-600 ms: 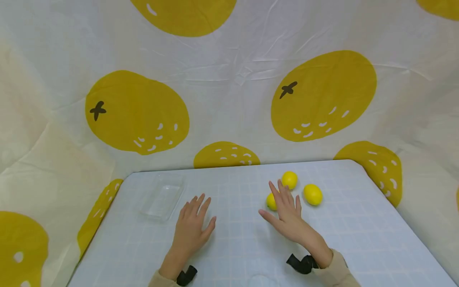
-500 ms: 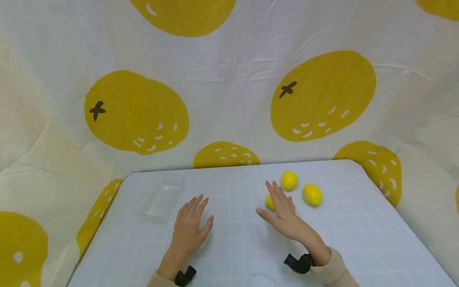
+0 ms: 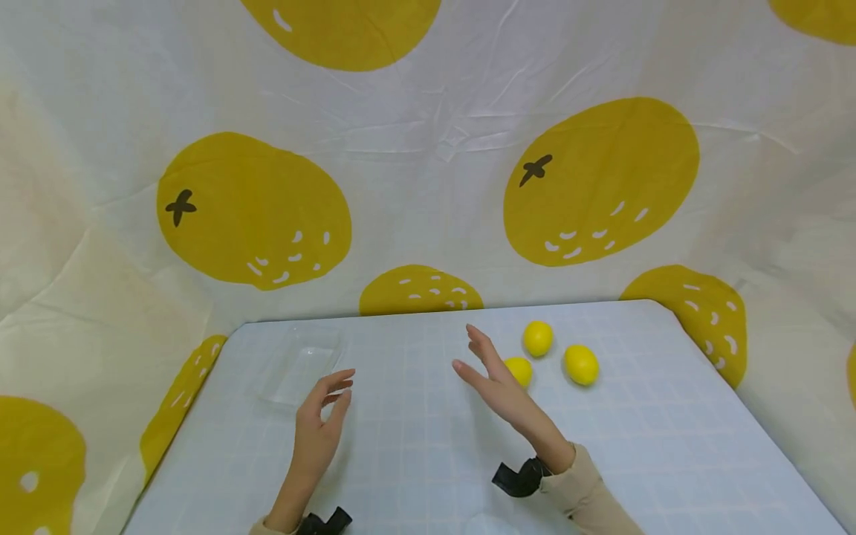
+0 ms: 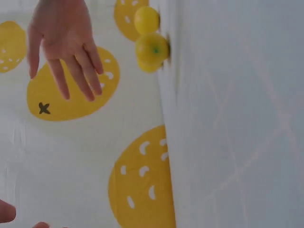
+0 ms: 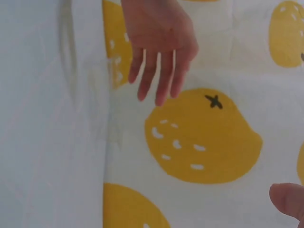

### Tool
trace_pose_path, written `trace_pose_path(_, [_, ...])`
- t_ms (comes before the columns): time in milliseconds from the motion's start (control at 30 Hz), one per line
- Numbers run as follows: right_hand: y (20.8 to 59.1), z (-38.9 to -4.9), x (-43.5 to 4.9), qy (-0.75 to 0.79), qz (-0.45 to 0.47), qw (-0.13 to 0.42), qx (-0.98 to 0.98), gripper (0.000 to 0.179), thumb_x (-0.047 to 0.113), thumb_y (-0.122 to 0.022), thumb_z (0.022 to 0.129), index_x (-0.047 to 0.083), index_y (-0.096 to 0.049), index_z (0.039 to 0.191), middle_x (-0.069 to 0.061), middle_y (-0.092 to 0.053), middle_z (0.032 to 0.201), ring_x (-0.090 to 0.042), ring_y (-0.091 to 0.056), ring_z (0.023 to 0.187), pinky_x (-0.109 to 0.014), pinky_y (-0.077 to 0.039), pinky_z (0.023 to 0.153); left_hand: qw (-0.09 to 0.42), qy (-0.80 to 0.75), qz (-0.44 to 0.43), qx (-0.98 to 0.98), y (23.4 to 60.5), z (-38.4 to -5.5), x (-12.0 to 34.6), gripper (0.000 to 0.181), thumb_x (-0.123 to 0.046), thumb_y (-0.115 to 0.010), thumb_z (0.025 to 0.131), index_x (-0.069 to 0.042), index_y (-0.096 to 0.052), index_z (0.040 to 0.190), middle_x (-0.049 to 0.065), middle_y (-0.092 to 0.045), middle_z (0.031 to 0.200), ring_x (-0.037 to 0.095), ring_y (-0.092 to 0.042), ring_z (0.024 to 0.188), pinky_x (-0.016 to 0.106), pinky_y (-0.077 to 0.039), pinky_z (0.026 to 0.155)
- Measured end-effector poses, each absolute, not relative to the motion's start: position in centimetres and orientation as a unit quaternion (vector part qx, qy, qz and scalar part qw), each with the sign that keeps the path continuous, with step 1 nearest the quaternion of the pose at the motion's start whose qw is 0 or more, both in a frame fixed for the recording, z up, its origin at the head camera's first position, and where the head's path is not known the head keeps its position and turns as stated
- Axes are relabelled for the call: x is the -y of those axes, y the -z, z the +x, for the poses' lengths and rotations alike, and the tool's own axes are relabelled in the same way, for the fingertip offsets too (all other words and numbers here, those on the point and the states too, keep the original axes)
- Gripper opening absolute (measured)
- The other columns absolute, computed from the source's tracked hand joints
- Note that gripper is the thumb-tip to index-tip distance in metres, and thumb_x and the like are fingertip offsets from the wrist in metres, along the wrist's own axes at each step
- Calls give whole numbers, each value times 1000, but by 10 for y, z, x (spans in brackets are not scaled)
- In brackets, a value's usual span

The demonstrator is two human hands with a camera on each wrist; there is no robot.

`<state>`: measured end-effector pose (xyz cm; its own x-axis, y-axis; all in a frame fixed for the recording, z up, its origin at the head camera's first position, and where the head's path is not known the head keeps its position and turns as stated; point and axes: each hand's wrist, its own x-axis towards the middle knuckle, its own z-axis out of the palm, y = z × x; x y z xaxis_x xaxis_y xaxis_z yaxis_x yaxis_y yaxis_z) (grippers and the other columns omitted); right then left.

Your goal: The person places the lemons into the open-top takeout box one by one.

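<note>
My left hand [image 3: 319, 431] hovers over the table in front of a clear plastic tray [image 3: 304, 364], its fingers loosely bent with nothing in them. To the right, my right hand [image 3: 500, 386] is raised with palm turned inward and fingers fairly straight, also bare. Just behind it, partly covered by it, lies a yellow lemon [image 3: 521, 371]; a second lemon [image 3: 538, 339] and a third lemon [image 3: 581, 365] sit close by. The left wrist view catches my right hand [image 4: 66, 33] and overlapping lemons [image 4: 152, 50]. My left hand [image 5: 159, 28] appears in the right wrist view.
A pale checked cloth covers the table [image 3: 414, 446]. At its front edge shows the faint rim of a clear round object [image 3: 490, 524]. A white curtain [image 3: 428, 186] printed with large yellow fruit encloses the back and sides.
Both hands have shifted left. My left hand has turned and its fingers have bent more, nearing the tray; my right hand has turned edge-on, uncovering more of the nearest lemon. The lemons stay put.
</note>
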<state>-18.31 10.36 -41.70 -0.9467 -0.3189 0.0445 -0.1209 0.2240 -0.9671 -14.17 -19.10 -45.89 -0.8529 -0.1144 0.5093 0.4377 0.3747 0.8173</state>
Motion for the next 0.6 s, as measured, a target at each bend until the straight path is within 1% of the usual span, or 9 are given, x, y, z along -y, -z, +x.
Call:
trace_pose_path(67, [417, -188, -97, 635, -140, 71, -756, 71, 34, -56, 101, 17, -17, 158, -12, -16, 164, -33, -19, 149, -61, -24, 114, 245, 619, -77, 743, 455, -139, 197, 23, -1, -53, 100, 4, -65, 119, 16, -67, 116, 24, -65, 102, 22, -50, 85])
trace_pose_path(133, [419, -194, -90, 664, -141, 59, -732, 67, 31, -56, 102, 15, -20, 157, -13, -20, 162, -33, -23, 148, -57, -25, 115, 245, 693, -53, 676, 452, -137, 204, 24, -3, -49, 103, 12, -61, 116, 19, -68, 112, 25, -66, 96, 25, -53, 82])
trace_pose_path(200, [421, -199, -84, 695, -146, 54, -702, 64, 29, -56, 102, 15, -24, 155, -12, -24, 161, -32, -26, 147, -54, -25, 116, 263, 745, -41, 611, 452, -136, 212, 27, -3, -46, 104, 21, -56, 112, 20, -69, 105, 26, -68, 88, 29, -56, 77])
trace_pose_path(267, [424, -205, -77, 718, -155, 53, -676, 60, 28, -54, 103, 16, -26, 154, -9, -27, 160, -28, -27, 147, -51, -26, 117, 284, 786, -46, 546, 453, -135, 221, 29, -3, -46, 104, 25, -53, 108, 19, -69, 98, 27, -68, 81, 30, -57, 73])
trace_pose_path(333, [427, -211, -70, 736, -166, 57, -654, 57, 27, -52, 104, 18, -27, 154, -5, -28, 160, -24, -26, 147, -49, -25, 118, 301, 804, -54, 510, 454, -133, 230, 28, -1, -45, 104, 26, -52, 104, 19, -69, 93, 26, -67, 76, 29, -57, 70])
trace_pose_path(400, [432, -218, -64, 750, -182, 60, -633, 54, 24, -50, 105, 18, -27, 154, -2, -28, 160, -21, -25, 148, -47, -23, 119, 314, 811, -59, 490, 454, -132, 238, 27, 0, -44, 104, 25, -53, 102, 18, -68, 90, 25, -65, 72, 28, -57, 68])
trace_pose_path(500, [444, -229, -54, 765, -201, 58, -609, 54, 22, -48, 106, 13, -26, 155, -1, -29, 160, -21, -25, 148, -46, -22, 119, 329, 816, -61, 472, 452, -130, 249, 26, 2, -41, 104, 24, -53, 101, 18, -67, 89, 26, -63, 70, 28, -56, 65])
trace_pose_path(600, [456, -237, -43, 777, -215, 57, -589, 57, 23, -47, 106, 9, -23, 156, -2, -28, 160, -21, -24, 148, -47, -21, 120, 360, 817, -59, 446, 451, -128, 258, 25, 4, -40, 104, 24, -53, 100, 20, -66, 86, 27, -61, 66, 29, -55, 62])
